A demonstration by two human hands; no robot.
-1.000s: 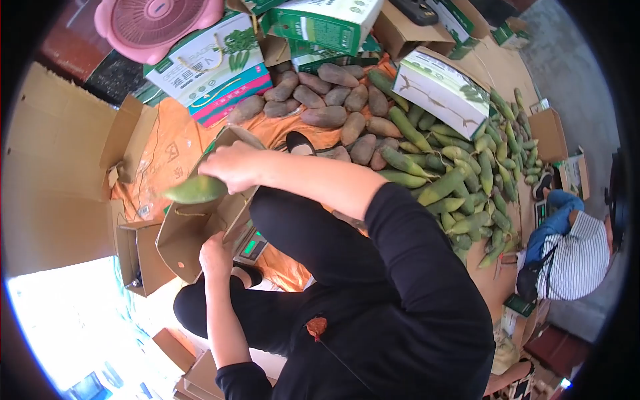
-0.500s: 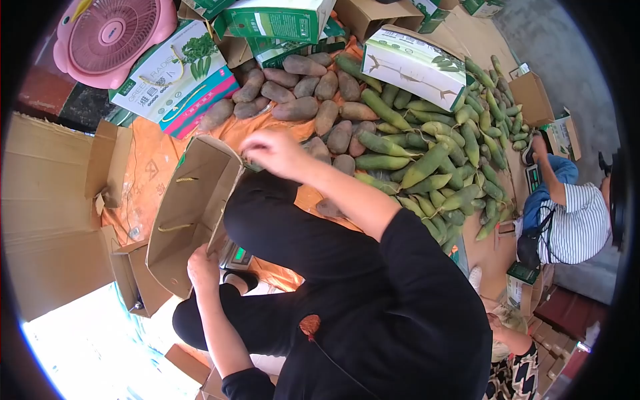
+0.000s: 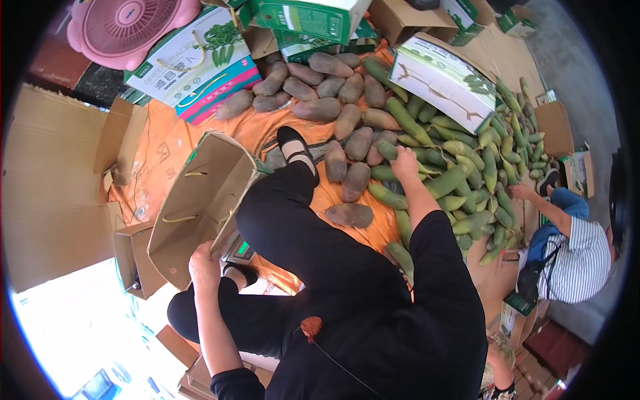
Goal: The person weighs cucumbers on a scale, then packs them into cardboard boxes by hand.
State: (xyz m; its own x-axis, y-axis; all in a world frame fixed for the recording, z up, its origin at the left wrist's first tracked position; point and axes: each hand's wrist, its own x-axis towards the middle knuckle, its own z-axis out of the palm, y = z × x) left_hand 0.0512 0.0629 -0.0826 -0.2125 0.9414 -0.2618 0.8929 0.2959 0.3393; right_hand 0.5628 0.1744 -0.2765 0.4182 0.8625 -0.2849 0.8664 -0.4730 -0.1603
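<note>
Pinching one carton [image 3: 179,243] at its rim: left hand [image 3: 205,268]; clasping one green radish [image 3: 386,149]: right hand [image 3: 405,164].

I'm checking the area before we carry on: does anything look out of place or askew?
One thing: the printed white carton sits slanted over the green radishes, odd because it seems to rest on produce instead of standing level. I see no obvious damage.

Held radish [image 3: 386,150] partly hidden, pink fan [image 3: 131,28] cropped
</note>
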